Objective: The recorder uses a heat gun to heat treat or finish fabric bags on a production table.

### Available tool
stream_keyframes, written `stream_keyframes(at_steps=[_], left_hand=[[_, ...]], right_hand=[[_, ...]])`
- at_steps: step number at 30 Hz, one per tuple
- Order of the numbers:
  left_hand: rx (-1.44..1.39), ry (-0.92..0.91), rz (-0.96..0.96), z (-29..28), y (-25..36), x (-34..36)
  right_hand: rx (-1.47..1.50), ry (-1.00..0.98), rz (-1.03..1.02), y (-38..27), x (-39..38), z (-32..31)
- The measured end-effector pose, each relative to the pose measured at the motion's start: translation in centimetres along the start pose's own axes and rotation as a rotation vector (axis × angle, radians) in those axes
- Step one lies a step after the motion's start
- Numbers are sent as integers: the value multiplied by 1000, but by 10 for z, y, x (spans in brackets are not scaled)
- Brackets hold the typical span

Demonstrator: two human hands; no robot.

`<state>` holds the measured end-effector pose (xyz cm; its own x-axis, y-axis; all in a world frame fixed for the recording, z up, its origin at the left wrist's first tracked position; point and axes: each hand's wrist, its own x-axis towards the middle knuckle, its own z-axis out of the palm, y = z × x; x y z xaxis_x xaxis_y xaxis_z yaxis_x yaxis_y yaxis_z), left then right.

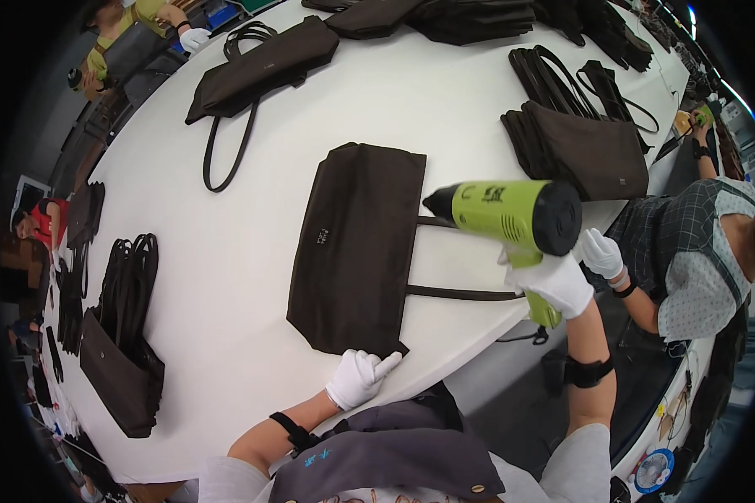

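A dark brown tote bag [352,251] lies flat on the white table in front of me, its two handles [466,293] stretching to the right. My right hand [558,283], in a white glove, is closed around the grip of a green and black heat gun [503,210]. The gun is raised over the bag's handles, with its black nozzle pointing left toward the bag's top edge. My left hand [358,377], also gloved, is at the bag's near edge with its fingers bent against the lower corner. Its fingertips are partly hidden.
Stacked brown bags [575,151] lie at the far right, and another bag [264,67] lies far left. More bags [122,369] stand at the left. A co-worker's gloved hand [602,254] is close beside my right hand. The white table [226,277] curves around me.
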<state>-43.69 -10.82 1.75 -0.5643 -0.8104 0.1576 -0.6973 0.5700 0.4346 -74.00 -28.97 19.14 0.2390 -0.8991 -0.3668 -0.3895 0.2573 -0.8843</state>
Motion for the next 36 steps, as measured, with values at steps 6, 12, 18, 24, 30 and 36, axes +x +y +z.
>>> stream_keyframes(at_steps=[6,12,18,24,30,36], left_hand=[[33,28,-7,-1,0,-3],[2,-21,-10,3,2,-3],[29,45,-36,-1,1,-3],[58,26,-1,-3,3,-2],[29,7,-9,3,2,-1],[35,24,-43,4,1,-11]], right_hand=[[-101,-128,-327,8,-17,-2],[-4,3,-76,-10,68,-13],[-313,-143,-222,6,14,-10],[-77,-251,-128,8,-49,-6],[-160,25,-64,-4,53,-12],[-144,-230,8,13,-7,3]])
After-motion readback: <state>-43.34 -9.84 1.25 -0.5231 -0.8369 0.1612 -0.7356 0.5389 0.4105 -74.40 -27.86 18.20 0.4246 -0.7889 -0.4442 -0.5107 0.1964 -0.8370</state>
